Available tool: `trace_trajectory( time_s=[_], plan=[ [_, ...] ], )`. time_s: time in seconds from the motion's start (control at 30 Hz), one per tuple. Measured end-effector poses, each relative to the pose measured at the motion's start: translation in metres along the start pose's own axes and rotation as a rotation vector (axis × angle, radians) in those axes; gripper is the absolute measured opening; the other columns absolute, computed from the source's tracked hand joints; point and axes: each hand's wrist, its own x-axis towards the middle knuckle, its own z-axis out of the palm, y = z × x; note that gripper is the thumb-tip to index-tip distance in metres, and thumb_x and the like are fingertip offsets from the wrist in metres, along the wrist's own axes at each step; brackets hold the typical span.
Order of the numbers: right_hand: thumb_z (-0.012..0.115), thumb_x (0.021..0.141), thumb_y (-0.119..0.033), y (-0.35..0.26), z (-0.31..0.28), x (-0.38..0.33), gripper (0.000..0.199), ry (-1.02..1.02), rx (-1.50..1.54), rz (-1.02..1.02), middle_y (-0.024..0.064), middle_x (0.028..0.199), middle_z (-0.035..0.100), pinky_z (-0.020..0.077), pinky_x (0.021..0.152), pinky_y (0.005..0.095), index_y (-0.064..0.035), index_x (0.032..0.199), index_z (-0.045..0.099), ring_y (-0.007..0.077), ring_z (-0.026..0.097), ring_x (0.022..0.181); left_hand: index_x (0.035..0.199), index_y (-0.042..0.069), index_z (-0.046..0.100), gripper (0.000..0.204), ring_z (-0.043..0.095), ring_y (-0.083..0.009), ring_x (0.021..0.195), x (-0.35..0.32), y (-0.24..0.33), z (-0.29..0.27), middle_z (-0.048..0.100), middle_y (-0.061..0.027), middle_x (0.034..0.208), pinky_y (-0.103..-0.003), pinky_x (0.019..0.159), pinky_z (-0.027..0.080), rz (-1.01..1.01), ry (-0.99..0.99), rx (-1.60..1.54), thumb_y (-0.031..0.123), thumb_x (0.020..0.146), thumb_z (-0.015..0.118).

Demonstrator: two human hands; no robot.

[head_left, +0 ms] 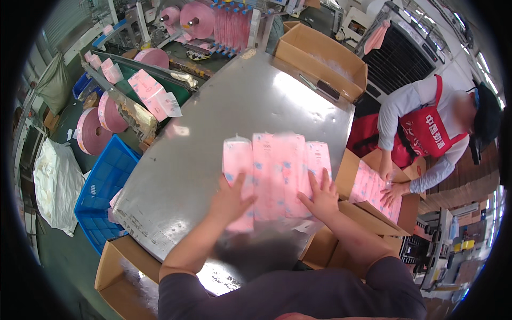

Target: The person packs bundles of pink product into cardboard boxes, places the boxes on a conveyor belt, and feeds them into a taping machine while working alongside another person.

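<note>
Several pink soft packs (272,173) with blue marks lie side by side in a block on the metal table (205,120). Over the block's left part rests my left hand (229,201), its fingers spread. My right hand (322,198) lies on the right part, also with fingers apart and the thumb pointing inward. Both hands touch the packs from above without wrapping round any. The undersides of the packs are hidden.
A co-worker in a red apron (429,128) bends over a carton of pink packs (376,189) at right. An open carton (320,53) stands at the far edge. At left are a blue crate (101,192), a conveyor (128,80) with packs and pink rolls (93,130).
</note>
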Motion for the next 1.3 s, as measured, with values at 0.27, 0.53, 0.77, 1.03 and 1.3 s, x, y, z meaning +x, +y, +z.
trace_trajectory(
  time_s=[0.27,0.53,0.77,1.03,1.3],
  plan=[
    [0.059,0.086,-0.064,0.047,0.017,-0.058,0.076,0.100,-0.010,-0.096,0.0246,0.160,0.012,0.0346,0.104,0.0651,-0.0352,0.152,0.035,0.0569,0.027,0.134,0.153,0.020,0.034,0.076,0.027,-0.0508,0.140,-0.020,0.022,0.021,0.016,-0.0322,0.155,-0.071,0.105,0.027,0.168,0.154,0.263,0.053,0.090,0.060],
    [0.058,0.086,-0.062,0.048,0.015,-0.051,0.073,0.101,-0.020,-0.076,0.0238,0.160,0.012,0.0369,0.102,0.0655,-0.0375,0.151,0.036,0.0568,0.029,0.133,0.147,0.021,0.046,0.074,0.002,-0.0394,0.151,0.109,0.012,-0.062,0.011,-0.0184,0.163,-0.079,0.105,0.011,-0.023,0.500,0.202,0.064,0.088,0.056],
    [0.058,0.086,-0.064,0.061,0.019,-0.048,0.069,0.168,0.043,-0.174,0.0233,0.159,0.016,0.0412,0.103,0.0565,-0.0372,0.147,0.043,0.0548,0.033,0.131,0.100,0.008,0.069,0.050,0.011,-0.0528,0.146,0.084,-0.079,-0.038,0.023,-0.0243,0.158,-0.055,0.114,0.030,0.151,0.201,0.211,0.055,0.087,0.064],
    [0.061,0.084,-0.063,0.057,0.006,-0.079,0.062,-0.002,-0.019,-0.320,0.0186,0.157,0.025,0.0420,0.101,0.0570,-0.0392,0.141,0.051,0.0517,0.039,0.125,0.107,0.008,0.067,0.051,0.016,-0.0476,0.147,-0.163,-0.007,0.009,0.031,-0.0190,0.155,-0.070,0.104,0.031,0.238,-0.010,0.100,0.050,0.079,0.073],
    [0.063,0.083,-0.062,0.063,0.022,-0.086,0.065,0.059,-0.009,-0.417,0.0151,0.158,0.024,0.0435,0.098,0.0586,-0.0391,0.142,0.050,0.0503,0.037,0.128,0.149,0.005,0.039,0.092,0.018,-0.0367,0.150,-0.180,0.008,0.017,0.026,-0.0199,0.159,-0.069,0.113,0.011,0.152,0.043,0.350,0.056,0.079,0.070]
  ],
)
